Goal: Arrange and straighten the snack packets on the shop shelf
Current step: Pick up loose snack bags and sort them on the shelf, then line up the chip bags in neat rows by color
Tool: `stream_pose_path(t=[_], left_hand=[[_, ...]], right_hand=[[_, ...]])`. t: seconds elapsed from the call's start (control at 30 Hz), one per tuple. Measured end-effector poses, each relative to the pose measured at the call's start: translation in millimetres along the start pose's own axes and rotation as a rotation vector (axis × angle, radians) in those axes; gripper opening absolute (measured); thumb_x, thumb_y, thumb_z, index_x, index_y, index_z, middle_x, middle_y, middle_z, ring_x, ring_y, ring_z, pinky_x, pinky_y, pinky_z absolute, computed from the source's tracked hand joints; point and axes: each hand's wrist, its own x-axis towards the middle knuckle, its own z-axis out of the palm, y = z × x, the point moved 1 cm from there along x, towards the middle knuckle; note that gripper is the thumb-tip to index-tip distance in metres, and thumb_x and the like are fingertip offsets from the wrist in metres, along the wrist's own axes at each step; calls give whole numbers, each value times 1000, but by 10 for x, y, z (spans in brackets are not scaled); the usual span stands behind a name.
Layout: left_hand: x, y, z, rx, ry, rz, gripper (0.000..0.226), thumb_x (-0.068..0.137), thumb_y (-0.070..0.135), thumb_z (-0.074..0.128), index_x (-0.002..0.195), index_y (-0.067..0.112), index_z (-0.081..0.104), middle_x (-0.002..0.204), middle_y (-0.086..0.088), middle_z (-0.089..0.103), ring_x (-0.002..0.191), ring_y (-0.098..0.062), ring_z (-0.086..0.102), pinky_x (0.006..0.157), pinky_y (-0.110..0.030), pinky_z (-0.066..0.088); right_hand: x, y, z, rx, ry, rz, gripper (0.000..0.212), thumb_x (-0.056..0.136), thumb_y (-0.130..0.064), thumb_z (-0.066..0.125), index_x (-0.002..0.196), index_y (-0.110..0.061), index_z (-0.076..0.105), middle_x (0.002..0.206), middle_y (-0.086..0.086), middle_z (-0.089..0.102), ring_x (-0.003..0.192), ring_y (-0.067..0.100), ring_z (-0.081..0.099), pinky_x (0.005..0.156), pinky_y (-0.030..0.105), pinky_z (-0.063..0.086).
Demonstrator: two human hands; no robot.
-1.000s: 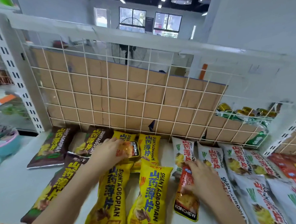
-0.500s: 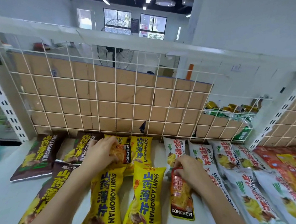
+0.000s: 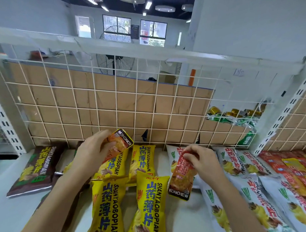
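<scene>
Both orange KONCHEW packets now lifted: left hand (image 3: 94, 148) grips one (image 3: 121, 142), right hand (image 3: 202, 160) pinches other (image 3: 181, 176) by top; light, crinkly, slippery.

An orange packet (image 3: 121, 142) is raised and tilted, label end up, over the yellow packets (image 3: 149, 202). A second orange packet (image 3: 181, 179) hangs label end down. Brown packets (image 3: 37, 167), white packets (image 3: 234, 162) and red packets (image 3: 285, 165) lie flat on the shelf (image 3: 6, 211).

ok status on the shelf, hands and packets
Left hand grips one orange Konchew packet, raised. Right hand pinches the other Konchew packet by its top. Yellow packets lie between the hands.
</scene>
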Motion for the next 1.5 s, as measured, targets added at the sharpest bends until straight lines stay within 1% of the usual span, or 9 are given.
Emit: stream_pose_path(t=[0.27,0.4,0.57,0.67,0.77,1.1,1.2,1.3,1.5], left_hand=[[-229,293,-89,-174,-78,-20,8,89,23,58,83,19,54,65,0,61,63,-17,59,59,-35,48],[-370,468,-30,-245,-113,-15,24,88,19,58,73,33,45,59,7,56,64,1,56,52,-17,40],[-436,655,149,-319,-187,-25,18,89,19,58,78,29,48,63,4,58,58,-13,55,52,-34,45],[-462,853,266,-337,-200,4,20,89,20,58,74,27,47,57,4,55,52,-8,52,46,-20,38],[-494,1096,386,-378,-238,57,20,89,19,57,75,29,47,56,3,55,54,-3,54,45,-14,37],[-793,2274,926,-472,-324,173,10,87,28,56,79,33,51,66,5,61,61,-8,58,52,-26,44],[-940,2663,1111,-465,-343,208,17,89,20,57,77,28,50,66,3,60,59,-11,57,54,-32,45],[-1098,3019,1281,-468,-335,257,14,89,38,55,78,31,50,67,6,60,60,-10,56,57,-35,45],[-1374,3695,1561,-537,-345,297,12,87,41,54,77,37,48,67,12,58,69,-1,57,57,-17,42]], right_hand=[[-310,28,-307,-53,141,3,9,89,-19,57,81,-23,61,76,-19,57,74,-2,50,65,9,34],[-561,146,-407,-31,173,56,11,89,-19,57,79,-21,61,76,-15,59,76,1,53,67,21,41],[-868,303,-567,16,247,121,12,78,-33,48,76,-26,58,73,-16,60,72,0,55,61,17,38],[-1059,461,-688,13,297,174,10,85,-27,55,78,-22,60,72,-12,62,70,6,57,59,28,44],[-1257,616,-854,-21,316,200,12,88,-17,61,79,-25,58,70,-16,59,68,5,55,58,23,40],[-2150,1212,-1657,-43,391,343,6,86,-16,62,83,-21,61,77,-2,65,73,17,60,66,38,47],[-2444,1409,-1914,-53,386,365,6,87,-16,60,83,-21,60,74,-5,63,71,14,58,65,34,45],[-2722,1664,-2154,-69,391,364,11,87,-16,60,81,-25,57,71,-12,60,68,5,55,61,24,42],[-3145,2108,-2547,-59,411,355,12,87,-14,60,80,-24,59,69,-8,62,72,6,56,61,23,43]])
